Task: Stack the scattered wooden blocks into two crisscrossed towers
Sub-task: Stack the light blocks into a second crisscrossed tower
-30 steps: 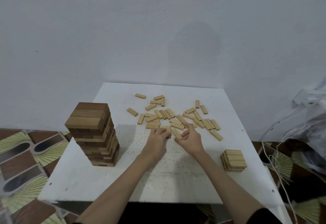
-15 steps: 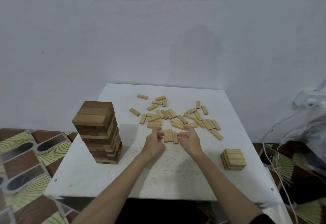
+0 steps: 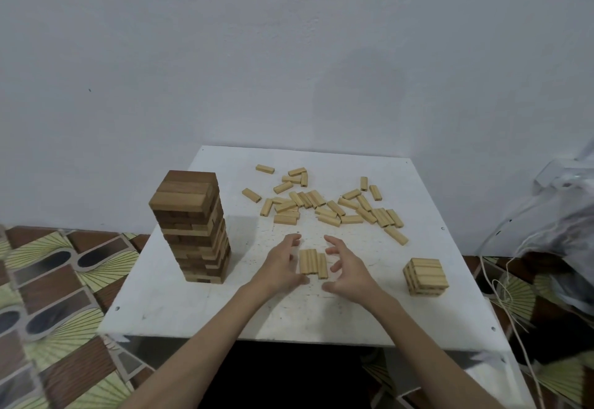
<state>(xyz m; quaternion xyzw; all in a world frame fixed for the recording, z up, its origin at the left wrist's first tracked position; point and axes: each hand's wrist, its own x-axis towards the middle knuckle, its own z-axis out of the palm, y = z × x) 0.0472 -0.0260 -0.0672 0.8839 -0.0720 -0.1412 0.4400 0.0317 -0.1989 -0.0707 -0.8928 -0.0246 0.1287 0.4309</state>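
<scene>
A tall crisscrossed tower of darker wooden blocks [image 3: 193, 225] stands at the table's left. A short stack of light blocks [image 3: 425, 276] sits at the right. Several light blocks [image 3: 324, 202] lie scattered across the far half of the table. A row of three light blocks [image 3: 312, 262] lies side by side between my hands. My left hand [image 3: 281, 267] flanks the row on its left with relaxed fingers, thumb close to the near end. On the right, my right hand [image 3: 348, 267] hovers with spread fingers, holding nothing.
The white square table [image 3: 180, 312] stands against a pale wall. Patterned floor tiles [image 3: 58, 280] show at the left. White cables [image 3: 501, 293] and a plastic bag [image 3: 565, 215] lie off the table's right edge.
My hands drew three blocks out of the scattered pile toward me and lined them up. Both hands have now pulled back to either side of the row.
</scene>
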